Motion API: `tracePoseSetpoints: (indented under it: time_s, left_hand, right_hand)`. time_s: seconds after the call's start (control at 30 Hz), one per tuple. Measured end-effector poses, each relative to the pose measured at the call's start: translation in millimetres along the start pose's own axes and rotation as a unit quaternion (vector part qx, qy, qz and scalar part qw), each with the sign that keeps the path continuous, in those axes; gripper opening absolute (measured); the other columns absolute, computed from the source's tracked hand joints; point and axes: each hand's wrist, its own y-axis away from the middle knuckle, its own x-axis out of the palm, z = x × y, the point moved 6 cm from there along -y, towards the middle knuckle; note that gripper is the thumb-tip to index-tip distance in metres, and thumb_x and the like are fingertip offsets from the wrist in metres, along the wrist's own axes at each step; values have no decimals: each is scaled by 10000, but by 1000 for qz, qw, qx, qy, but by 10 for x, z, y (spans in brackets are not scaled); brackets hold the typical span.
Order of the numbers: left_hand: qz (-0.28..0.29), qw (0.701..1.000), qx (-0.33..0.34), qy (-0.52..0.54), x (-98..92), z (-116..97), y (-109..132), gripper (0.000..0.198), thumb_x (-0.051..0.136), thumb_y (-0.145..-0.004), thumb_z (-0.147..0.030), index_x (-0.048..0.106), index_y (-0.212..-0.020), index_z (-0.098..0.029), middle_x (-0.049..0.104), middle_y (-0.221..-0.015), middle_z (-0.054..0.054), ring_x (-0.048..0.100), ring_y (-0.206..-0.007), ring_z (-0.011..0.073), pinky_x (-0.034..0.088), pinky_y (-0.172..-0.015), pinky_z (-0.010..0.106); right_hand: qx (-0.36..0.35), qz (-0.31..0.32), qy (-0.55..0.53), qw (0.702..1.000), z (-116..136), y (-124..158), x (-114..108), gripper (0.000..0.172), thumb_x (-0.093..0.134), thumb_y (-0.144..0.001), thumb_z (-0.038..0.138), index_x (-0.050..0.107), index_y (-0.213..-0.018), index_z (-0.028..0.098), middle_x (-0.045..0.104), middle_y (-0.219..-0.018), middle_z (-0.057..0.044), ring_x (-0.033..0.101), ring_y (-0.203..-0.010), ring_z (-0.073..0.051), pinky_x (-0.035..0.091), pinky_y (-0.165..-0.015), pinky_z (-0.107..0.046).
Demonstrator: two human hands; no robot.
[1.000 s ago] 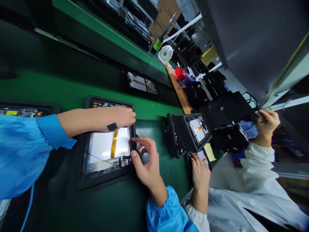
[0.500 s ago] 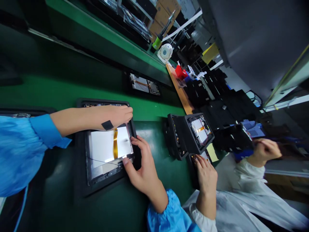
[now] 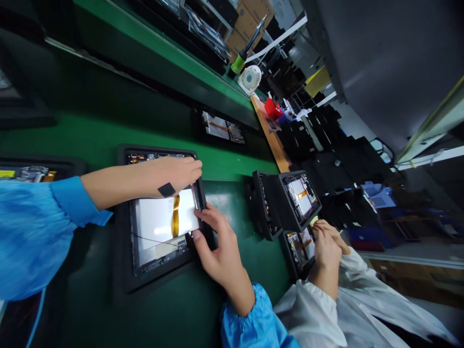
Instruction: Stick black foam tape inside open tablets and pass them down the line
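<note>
An opened tablet (image 3: 163, 253) lies before me in a black foam-like frame, showing a silvery-white panel (image 3: 152, 217) crossed by a gold ribbon cable (image 3: 176, 216). My left hand (image 3: 177, 175) reaches over its upper part, fingers closed together and bent down near the upper right corner; whatever lies under the fingertips is hidden. Stuck to that hand is a small black square (image 3: 166, 189). From the right, my right hand (image 3: 221, 246) grips the tablet's right edge, thumb below and fingers above. A thin dark wire (image 3: 155, 239) runs across the panel's lower part.
Another opened tablet (image 3: 223, 128) lies farther back; one more (image 3: 36, 171) is partly under my left sleeve. Stacked framed tablets (image 3: 299, 195) stand to the right. Beside them a co-worker's hands (image 3: 328, 246) meet over a tablet (image 3: 299, 251). A white fan (image 3: 250, 79) stands on the ledge.
The co-worker's raised hand has come down to the left and joined the other at their tablet. My right thumb has shifted slightly up and right. My left hand stays over the tablet.
</note>
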Motion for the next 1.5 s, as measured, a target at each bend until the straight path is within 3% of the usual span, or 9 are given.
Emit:
tracePoseSetpoints:
  time_s: [0.2,0.3,0.4,0.6,0.93,1.1,1.23,1.37,1.5]
  left_hand:
    - [-42,993,-41,107,-78,49,0,398,294,-913,-231,684,-882,-159,631,-879,35,487,-862,152,445,-818,322]
    - [-72,971,-41,226,-168,-77,12,339,357,-827,-162,680,-924,-186,668,-937,14,556,-949,127,467,-854,272]
    - [-51,961,-23,271,-109,-257,4,280,389,-759,-122,650,-812,-208,654,-819,-10,569,-831,105,465,-752,237]
    - [5,963,23,270,61,-336,-6,251,426,-703,-82,624,-779,-217,640,-805,-2,559,-832,117,455,-723,248]
    - [-3,985,39,170,-114,-170,-7,204,367,-787,-127,549,-710,-177,531,-771,9,443,-766,134,365,-647,299]
    - [-24,985,36,170,-110,-191,-6,215,371,-767,-74,552,-711,-175,528,-748,13,448,-760,138,385,-655,290]
    - [-28,984,48,167,-109,-195,35,277,378,-740,-45,612,-792,-184,533,-754,7,466,-755,142,395,-655,291]
    - [-34,985,85,147,-162,-288,80,345,399,-659,-43,662,-825,-193,596,-835,24,481,-792,161,418,-707,325]
    - [-39,978,78,189,-167,-379,82,347,359,-784,-79,683,-771,-202,624,-790,6,514,-783,141,443,-731,305]
  right_hand:
    - [78,-1,-89,993,-104,-1,-9,408,660,-980,247,464,-1337,272,764,-1318,-89,655,-1342,-249,493,-1141,-436]
    - [95,8,-125,988,-139,-2,-12,430,665,-981,247,440,-1345,281,762,-1326,-80,670,-1325,-236,467,-1160,-430]
    - [90,15,-135,987,-134,2,-13,463,689,-967,256,432,-1351,290,751,-1345,-79,646,-1358,-236,444,-1183,-439]
    - [86,23,-161,983,-115,16,-6,494,710,-953,261,428,-1356,301,732,-1375,-91,626,-1383,-232,419,-1210,-457]
    - [82,29,-148,985,-84,1,-24,452,699,-950,263,440,-1319,289,746,-1349,-98,554,-1453,-228,403,-1218,-467]
    - [85,71,-156,982,-111,-110,-124,387,674,-974,272,498,-1318,277,778,-1276,-85,709,-1264,-244,496,-1111,-444]
    - [69,109,-144,981,-81,-135,-147,378,673,-983,273,505,-1321,269,794,-1239,-84,737,-1215,-253,527,-1066,-439]
    - [62,118,-128,983,-26,-75,-94,355,647,-1008,268,495,-1329,274,785,-1268,-84,632,-1380,-261,470,-1150,-477]
    - [49,118,-101,987,22,-34,-76,370,659,-1002,250,493,-1332,277,783,-1262,-83,507,-1498,-252,403,-1218,-502]
